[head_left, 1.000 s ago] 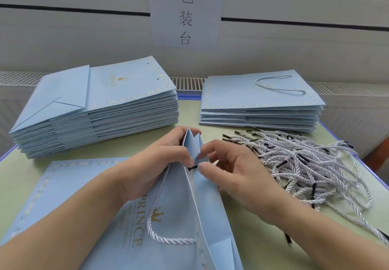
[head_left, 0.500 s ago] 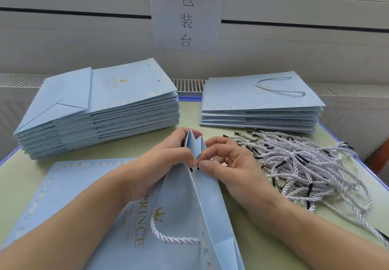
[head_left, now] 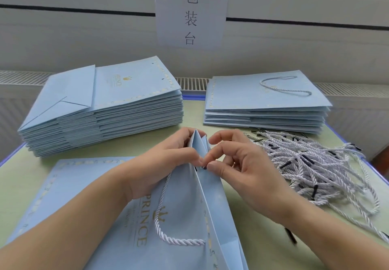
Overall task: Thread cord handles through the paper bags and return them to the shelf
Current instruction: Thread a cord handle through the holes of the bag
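Paper bags fill most of the green table [head_left: 12, 177]: the tall stack of flat bags [head_left: 101, 109] sits back left, its lower layers blending into one another so a count is not possible. The shorter stack [head_left: 267, 109] lies back right, with a cord loop resting on its top bag. Another flat bag [head_left: 63, 185] lies near left, mostly covered by the forearm. The bag being worked on [head_left: 185, 217] lies at centre front, its near end cut off by the frame, its mouth raised into folded peaks between the hands. A white cord handle [head_left: 166, 217] loops across its printed face, the upper end hidden behind the left hand [head_left: 164, 164], whose fingers curl round the bag's top edge and pinch it. The right hand [head_left: 244, 170] pinches a small dark cord tip [head_left: 204, 167] at the bag's side panel; whether it has passed through a hole is hard to tell. Loose cords [head_left: 311, 164] are heaped right of the hands, partly running out of frame. A paper sign [head_left: 191, 12] hangs on the wall.
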`<state>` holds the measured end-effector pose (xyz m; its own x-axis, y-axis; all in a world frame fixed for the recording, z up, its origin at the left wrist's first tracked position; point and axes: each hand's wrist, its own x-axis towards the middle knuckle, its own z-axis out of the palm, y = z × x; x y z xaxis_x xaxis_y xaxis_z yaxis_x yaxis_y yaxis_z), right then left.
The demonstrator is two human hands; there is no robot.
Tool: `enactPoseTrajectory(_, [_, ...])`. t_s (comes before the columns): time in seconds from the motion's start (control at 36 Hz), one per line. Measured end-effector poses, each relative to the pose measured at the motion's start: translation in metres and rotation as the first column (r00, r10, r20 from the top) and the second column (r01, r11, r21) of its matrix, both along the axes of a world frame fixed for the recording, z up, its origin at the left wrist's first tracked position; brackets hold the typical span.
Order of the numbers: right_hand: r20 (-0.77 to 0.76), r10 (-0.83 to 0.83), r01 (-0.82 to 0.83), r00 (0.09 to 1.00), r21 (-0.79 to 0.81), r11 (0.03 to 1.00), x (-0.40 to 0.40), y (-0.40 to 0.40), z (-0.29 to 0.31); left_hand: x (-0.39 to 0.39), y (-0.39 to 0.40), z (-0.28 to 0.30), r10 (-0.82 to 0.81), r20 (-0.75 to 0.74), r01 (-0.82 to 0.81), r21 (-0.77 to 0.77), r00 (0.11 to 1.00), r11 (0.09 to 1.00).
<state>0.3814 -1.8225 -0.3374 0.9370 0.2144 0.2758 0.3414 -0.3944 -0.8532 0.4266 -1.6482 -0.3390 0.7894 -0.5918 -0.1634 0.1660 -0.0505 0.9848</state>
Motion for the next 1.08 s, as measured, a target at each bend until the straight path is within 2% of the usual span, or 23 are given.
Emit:
enactPoseTrajectory(0.06, [-0.044, -0.018, 0.011, 0.999, -0.15, 0.989, 0.0, -0.009, 0.005, 0.0, 0.0, 0.0, 0.017, -0.014, -0.017, -0.014, 1.0, 1.0])
enactPoseTrajectory(0.11, [-0.157, 0.013, -0.053, 0.988, -0.255, 0.966, 0.001, -0.022, 0.012, 0.0, 0.001, 0.0, 0.025, -0.025, -0.026, -0.023, 0.999, 0.999])
enactPoseTrajectory(0.19, [-0.32, 0.091, -0.183, 0.943, -0.27, 0.945, 0.002, -0.043, 0.026, 0.0, 0.001, -0.001, 0.017, -0.023, -0.017, -0.013, 1.0, 1.0])
enactPoseTrajectory(0.33, [-0.403, 0.228, -0.22, 0.886, 0.067, 0.973, 0.005, -0.079, 0.047, -0.001, 0.001, -0.002, 0.011, -0.017, -0.011, 0.002, 1.0, 1.0])
enactPoseTrajectory(0.44, [-0.41, 0.348, -0.23, 0.843, 0.311, 0.922, 0.013, -0.103, 0.053, -0.001, 0.001, -0.001, 0.002, -0.014, -0.002, 0.007, 1.0, 1.0])
enactPoseTrajectory(0.56, [-0.35, 0.509, -0.234, 0.787, 0.594, 0.77, 0.022, -0.115, 0.047, -0.002, 0.0, 0.0, 0.0, 0.006, 0.0, 0.027, 1.0, 1.0])
enactPoseTrajectory(0.58, [-0.304, 0.584, -0.252, 0.752, 0.687, 0.682, 0.025, -0.117, 0.046, -0.002, 0.0, 0.0, -0.002, 0.009, 0.002, 0.029, 1.0, 1.0])
enactPoseTrajectory(0.64, [-0.169, 0.753, -0.236, 0.636, 0.886, 0.398, 0.028, -0.12, 0.045, -0.002, -0.001, 0.0, -0.008, 0.011, 0.008, 0.034, 1.0, 0.999])
enactPoseTrajectory(0.67, [-0.133, 0.754, -0.195, 0.643, 0.924, 0.329, 0.029, -0.124, 0.048, -0.003, -0.001, 0.0, -0.009, 0.01, 0.008, 0.039, 1.0, 0.999])
enactPoseTrajectory(0.72, [-0.127, 0.631, -0.108, 0.765, 0.941, 0.321, 0.027, -0.136, 0.057, -0.003, -0.002, -0.001, -0.006, 0.009, 0.005, 0.047, 1.0, 0.999])
enactPoseTrajectory(0.78, [-0.12, 0.541, -0.056, 0.832, 0.953, 0.297, 0.026, -0.147, 0.063, -0.003, -0.002, -0.001, -0.001, 0.011, 0.0, 0.05, 1.0, 0.999])
enactPoseTrajectory(0.92, [-0.245, 0.334, 0.177, 0.91, 0.959, 0.222, 0.019, -0.17, 0.059, -0.003, -0.001, 0.0, 0.008, 0.002, -0.008, 0.033, 1.0, 0.999])
enactPoseTrajectory(1.0, [-0.249, 0.278, 0.18, 0.928, 0.951, 0.252, 0.018, -0.191, 0.063, -0.003, -0.001, 0.001, 0.004, -0.008, -0.004, 0.01, 1.0, 1.0])
enactPoseTrajectory(1.03, [-0.239, 0.207, 0.179, 0.949, 0.945, 0.272, 0.019, -0.196, 0.064, -0.003, 0.0, 0.001, 0.006, -0.012, -0.006, 0.003, 1.0, 1.0])
enactPoseTrajectory(1.08, [-0.115, 0.118, 0.066, 0.986, 0.932, 0.358, 0.026, -0.194, 0.066, -0.002, 0.0, 0.001, 0.01, -0.021, -0.01, -0.009, 1.0, 1.0])
